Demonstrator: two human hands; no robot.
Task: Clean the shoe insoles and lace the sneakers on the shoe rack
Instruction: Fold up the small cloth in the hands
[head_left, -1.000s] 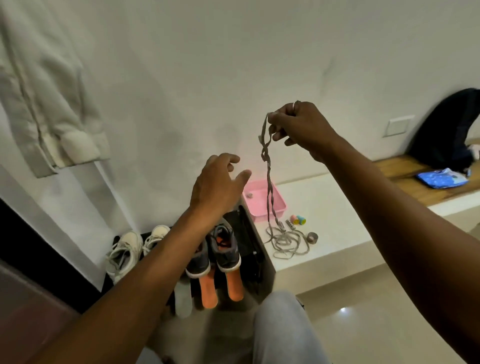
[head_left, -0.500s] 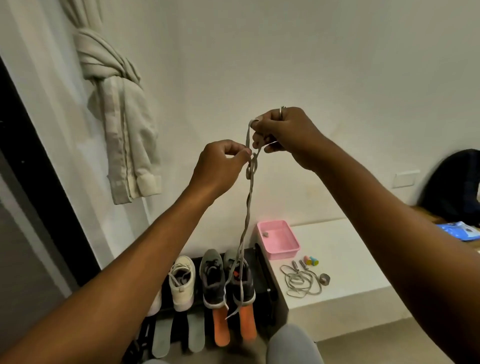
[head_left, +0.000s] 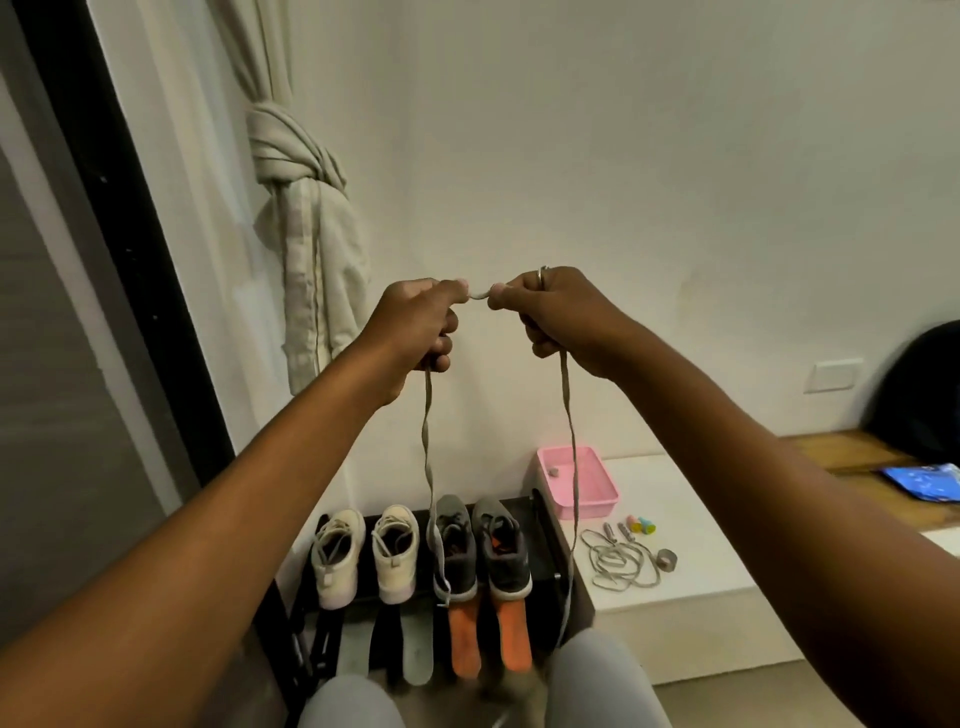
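head view: the grey lace (head_left: 569, 410) is stretched short between both raised hands, and its two long ends hang down from the fists. the left hand (head_left: 415, 322) pinches it between thumb and forefinger, with the other fingers curled around the strand below. the right hand (head_left: 556, 317), which wears a ring, grips it the same way. the two pinches are nearly touching.

the left strand drops to the grey sneakers (head_left: 480, 551), which stand on the black shoe rack (head_left: 545, 519) directly below the hands. the right strand falls past the rack's right edge. two orange insoles (head_left: 464, 639) stick out under the grey pair. below the left forearm stand white sneakers (head_left: 363, 558) with grey insoles (head_left: 417, 649) in front of them.

below the right forearm is a white ledge (head_left: 675, 597). on it are a pink tray (head_left: 597, 493), a second lace (head_left: 618, 564) in a loose heap and a small metal ring (head_left: 666, 559). a knotted curtain (head_left: 296, 156) hangs above and left of the left hand.
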